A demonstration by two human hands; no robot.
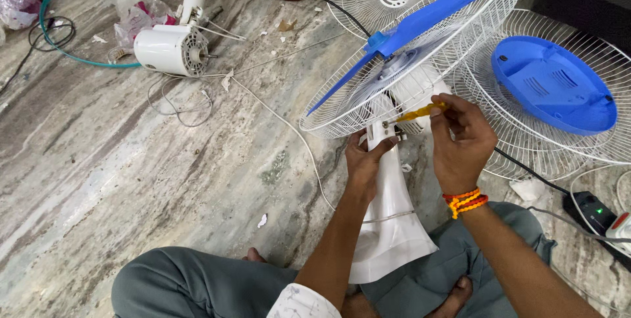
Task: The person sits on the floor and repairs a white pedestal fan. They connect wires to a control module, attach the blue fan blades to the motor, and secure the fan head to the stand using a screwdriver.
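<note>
The right hand (460, 137) is clenched round a yellow-handled screwdriver (419, 112), its tip set at a screw on the neck joint of the white fan stand (388, 206), just behind the white wire guard (368, 104). The left hand (365, 160) is wrapped round the stand just below that joint, fingers closed on the white plastic, thumb up its side. The fan lies across the person's lap and onto the marble floor (131, 160), its head pointing toward the floor's far edge, with the blue blade (407, 28) inside the guard.

To do this well, the driver should sit square in the screw head and in line with the screw, with steady push along the shaft. The left hand needs to brace the stand so the joint does not twist under the turning. Whether the tip is fully seated is hard to tell, since the guard wires and the thumb partly cover it. A slip here would send the tip toward the left thumb, so that thumb is better kept lower.

Toward the far left of the floor lies a white fan motor (172, 48) with loose wires. To the right rests a second wire guard (526, 153) carrying a blue round cover (559, 84), and a black power strip (595, 211) sits near the right edge.
</note>
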